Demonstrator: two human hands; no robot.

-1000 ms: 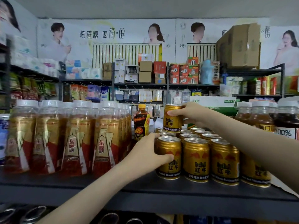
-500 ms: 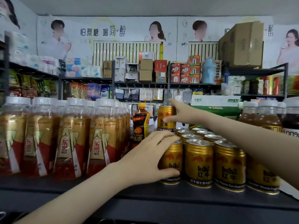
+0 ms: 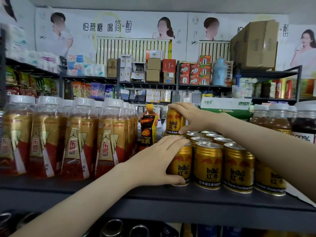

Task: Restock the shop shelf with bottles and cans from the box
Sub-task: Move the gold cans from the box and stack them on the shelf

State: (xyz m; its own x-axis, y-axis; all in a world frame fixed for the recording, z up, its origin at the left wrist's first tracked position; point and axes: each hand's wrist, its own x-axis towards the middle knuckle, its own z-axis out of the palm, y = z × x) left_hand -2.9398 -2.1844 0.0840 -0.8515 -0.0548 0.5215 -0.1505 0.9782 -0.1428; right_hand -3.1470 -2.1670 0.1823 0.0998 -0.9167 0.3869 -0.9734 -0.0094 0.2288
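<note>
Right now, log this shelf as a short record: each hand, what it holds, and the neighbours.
left grip: holds front-left can, which stands on the shelf
right grip: holds raised can over rear cans; contact unclear
left of cans: orange-capped bottle, upright
further left: white-capped bottles, upright rows

Bottles (image 3: 106, 141) left of cans (image 3: 222, 161) on shelf (image 3: 171, 195)
</note>
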